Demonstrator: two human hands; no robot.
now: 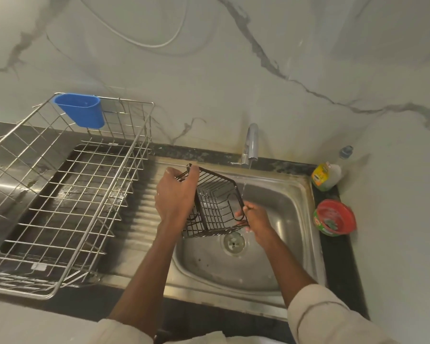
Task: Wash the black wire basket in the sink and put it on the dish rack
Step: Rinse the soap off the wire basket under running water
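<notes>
The black wire basket (215,203) is held tilted over the steel sink (278,269), its open side facing up and right. My left hand (175,194) grips its left rim and wall. My right hand (257,220) pinches the lower right corner of the rim. A thin stream of water runs from the chrome tap (250,145) down past the basket's right edge onto my right hand. The silver wire dish rack (67,194) stands on the drainboard to the left, apart from both hands.
A blue plastic cup holder (81,110) hangs on the rack's back wall. On the dark counter right of the sink sit a dish soap bottle (326,176) and a red and green tub (334,217). A marble wall rises behind.
</notes>
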